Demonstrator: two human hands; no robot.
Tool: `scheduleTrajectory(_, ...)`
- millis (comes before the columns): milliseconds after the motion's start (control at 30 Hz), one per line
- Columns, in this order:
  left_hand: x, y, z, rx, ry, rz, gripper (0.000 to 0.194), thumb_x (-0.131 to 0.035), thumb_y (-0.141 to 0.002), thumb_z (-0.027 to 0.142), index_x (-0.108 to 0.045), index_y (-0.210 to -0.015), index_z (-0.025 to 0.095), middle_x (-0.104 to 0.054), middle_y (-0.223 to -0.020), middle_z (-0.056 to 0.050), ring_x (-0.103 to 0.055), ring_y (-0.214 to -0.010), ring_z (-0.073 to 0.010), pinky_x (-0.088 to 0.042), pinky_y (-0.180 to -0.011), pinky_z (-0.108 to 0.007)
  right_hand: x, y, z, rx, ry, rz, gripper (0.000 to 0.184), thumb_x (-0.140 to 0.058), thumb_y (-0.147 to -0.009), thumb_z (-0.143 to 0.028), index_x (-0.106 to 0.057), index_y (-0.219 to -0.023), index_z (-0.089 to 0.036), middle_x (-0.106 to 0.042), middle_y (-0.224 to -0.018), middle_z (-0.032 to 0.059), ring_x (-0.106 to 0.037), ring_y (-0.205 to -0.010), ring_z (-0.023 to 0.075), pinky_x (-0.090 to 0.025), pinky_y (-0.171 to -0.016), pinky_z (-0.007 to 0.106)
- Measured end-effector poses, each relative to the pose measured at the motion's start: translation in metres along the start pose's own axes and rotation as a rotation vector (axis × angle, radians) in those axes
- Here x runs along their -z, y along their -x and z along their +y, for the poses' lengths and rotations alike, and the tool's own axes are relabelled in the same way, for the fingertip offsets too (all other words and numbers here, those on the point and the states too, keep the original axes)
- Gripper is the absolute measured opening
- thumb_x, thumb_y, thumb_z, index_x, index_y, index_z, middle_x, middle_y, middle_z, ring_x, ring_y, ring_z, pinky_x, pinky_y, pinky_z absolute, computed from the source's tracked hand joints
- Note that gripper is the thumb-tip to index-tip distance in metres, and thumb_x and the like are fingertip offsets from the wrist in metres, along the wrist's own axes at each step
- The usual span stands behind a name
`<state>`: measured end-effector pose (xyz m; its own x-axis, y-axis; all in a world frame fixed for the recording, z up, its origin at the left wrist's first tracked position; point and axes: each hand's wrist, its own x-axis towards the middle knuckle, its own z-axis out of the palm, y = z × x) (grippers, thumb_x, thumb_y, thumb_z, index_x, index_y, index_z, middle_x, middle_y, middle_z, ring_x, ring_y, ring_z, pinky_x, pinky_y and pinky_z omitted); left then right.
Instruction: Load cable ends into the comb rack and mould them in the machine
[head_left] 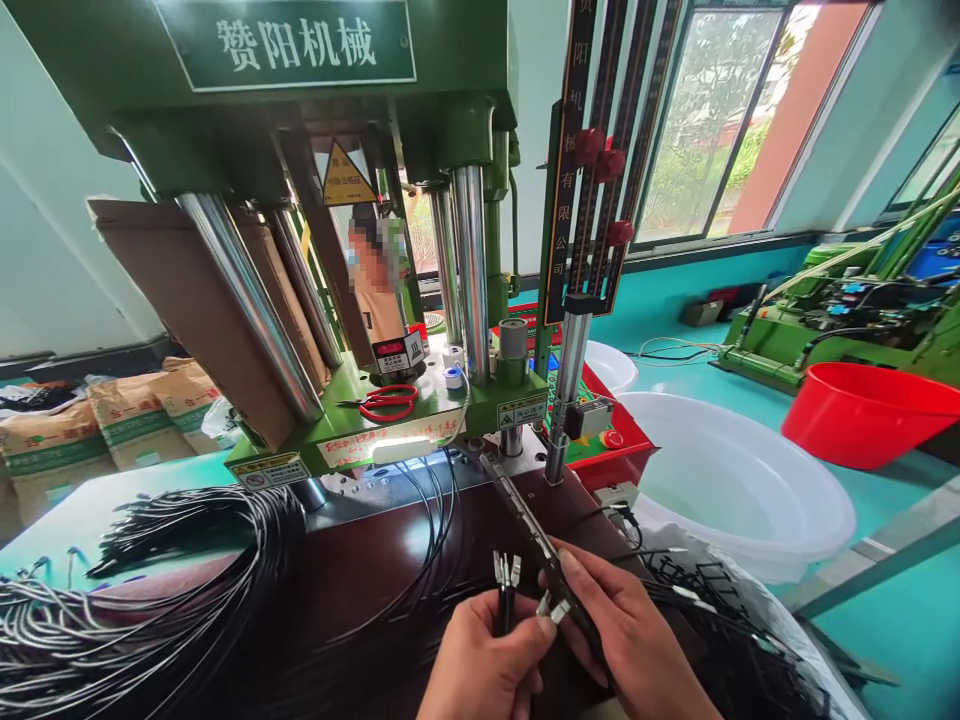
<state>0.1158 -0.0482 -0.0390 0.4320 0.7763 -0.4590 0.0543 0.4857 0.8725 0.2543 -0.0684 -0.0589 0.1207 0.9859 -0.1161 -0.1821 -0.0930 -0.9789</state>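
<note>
Low in the middle, my left hand (487,655) is closed around a few black cables whose bare metal terminals (507,570) point up. Its thumb and forefinger pinch another metal terminal (556,610) against or close beside a long dark metal bar (525,515); I cannot tell if it is seated. My right hand (630,625) grips the near end of this bar, thumb along its top. Small fittings sit in a row along the bar, which slants away toward the press bed. Several thin black cables (431,510) hang from the press onto the dark tabletop.
A green press (480,395) stands ahead, red-handled scissors (388,402) on its bed. Coiled black cables (255,570) fill the left. Right are a red control box (630,455), a white tub (742,480), a red tub (874,415) and black moulded pieces (735,620). A person is behind the press.
</note>
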Motion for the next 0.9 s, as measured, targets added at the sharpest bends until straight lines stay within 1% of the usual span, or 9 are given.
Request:
scheduleTrajectory(133, 0.0, -0.002, -0.003, 0.007, 0.003, 0.014, 0.039, -0.067, -0.066, 0.047, -0.05, -0.081, 0.015, -0.045, -0.041, 0.007, -0.029, -0.024, -0.0033, -0.019, -0.025, -0.015, -0.002, 0.0, -0.003, -0.005, 0.027, 0.024, 0.061, -0.05, -0.085, -0.056, -0.056, -0.122, -0.009, -0.042, -0.044, -0.0051, -0.031, -0.036, 0.0061, -0.024, -0.031, 0.016)
scheduleTrajectory(300, -0.004, -0.002, -0.004, -0.006, -0.011, 0.035, 0.038, -0.065, -0.067, 0.047, -0.052, -0.081, 0.014, -0.045, -0.043, 0.007, -0.031, -0.024, -0.0032, -0.019, -0.024, -0.014, -0.001, 0.001, -0.002, -0.028, 0.079, 0.007, 0.063, -0.048, -0.085, -0.058, -0.053, -0.127, -0.011, -0.039, -0.044, -0.0063, -0.031, -0.035, 0.0058, -0.024, -0.031, 0.016)
scheduleTrajectory(400, -0.006, -0.003, -0.005, -0.005, -0.005, 0.069, 0.04, -0.065, -0.066, 0.049, -0.051, -0.081, 0.015, -0.044, -0.043, 0.007, -0.03, -0.025, -0.0035, -0.019, -0.024, -0.014, -0.002, 0.001, 0.001, -0.031, 0.09, 0.031, 0.065, -0.049, -0.083, -0.059, -0.051, -0.129, -0.013, -0.036, -0.045, -0.0069, -0.03, -0.035, 0.0066, -0.023, -0.031, 0.017)
scheduleTrajectory(467, -0.007, -0.004, -0.007, -0.01, -0.019, 0.097, 0.04, -0.065, -0.065, 0.05, -0.05, -0.079, 0.016, -0.043, -0.041, 0.007, -0.031, -0.024, -0.0046, -0.018, -0.024, -0.015, -0.002, 0.001, 0.003, 0.002, 0.135, 0.047, 0.063, -0.049, -0.083, -0.059, -0.053, -0.128, -0.015, -0.041, -0.048, -0.0047, -0.035, -0.038, 0.0082, -0.028, -0.033, 0.018)
scheduleTrajectory(533, -0.007, -0.006, -0.01, -0.013, -0.024, 0.118, 0.04, -0.065, -0.064, 0.051, -0.051, -0.078, 0.016, -0.043, -0.04, 0.007, -0.031, -0.024, -0.0055, -0.017, -0.023, -0.016, -0.002, 0.001, 0.004, 0.074, 0.22, 0.064, 0.056, -0.048, -0.085, -0.056, -0.057, -0.124, -0.018, -0.053, -0.06, 0.0, -0.045, -0.048, 0.0107, -0.039, -0.042, 0.02)
scheduleTrajectory(600, -0.007, -0.007, -0.012, -0.013, -0.016, 0.13, 0.041, -0.066, -0.063, 0.052, -0.051, -0.078, 0.016, -0.043, -0.04, 0.006, -0.031, -0.024, -0.006, -0.017, -0.023, -0.016, -0.001, 0.001, 0.005, 0.133, 0.297, 0.081, 0.052, -0.046, -0.087, -0.053, -0.059, -0.123, -0.018, -0.059, -0.069, 0.0024, -0.053, -0.061, 0.0139, -0.047, -0.057, 0.022)
scheduleTrajectory(733, -0.008, -0.008, -0.015, -0.039, -0.02, 0.139, 0.043, -0.066, -0.062, 0.053, -0.051, -0.078, 0.016, -0.043, -0.038, 0.006, -0.031, -0.024, -0.0065, -0.017, -0.023, -0.017, -0.001, 0.002, 0.006, 0.158, 0.328, 0.102, 0.053, -0.044, -0.088, -0.052, -0.058, -0.124, -0.016, -0.059, -0.067, 0.0024, -0.057, -0.071, 0.017, -0.049, -0.068, 0.024)
scheduleTrajectory(800, -0.008, -0.007, -0.015, -0.047, -0.011, 0.139, 0.045, -0.066, -0.062, 0.054, -0.051, -0.079, 0.016, -0.043, -0.038, 0.006, -0.031, -0.024, -0.0068, -0.017, -0.023, -0.017, -0.001, 0.003, 0.006, 0.17, 0.3, 0.107, 0.052, -0.046, -0.087, -0.052, -0.058, -0.124, -0.017, -0.061, -0.075, 0.0034, -0.057, -0.071, 0.0164, -0.049, -0.065, 0.023)
scheduleTrajectory(900, -0.008, -0.006, -0.017, -0.06, -0.007, 0.159, 0.047, -0.066, -0.061, 0.055, -0.052, -0.078, 0.014, -0.043, -0.038, 0.006, -0.034, -0.026, -0.0069, -0.021, -0.025, -0.016, -0.002, 0.004, 0.006, 0.145, 0.256, 0.089, 0.054, -0.046, -0.087, -0.054, -0.057, -0.125, -0.018, -0.06, -0.076, 0.0027, -0.05, -0.055, 0.0121, -0.044, -0.05, 0.021)
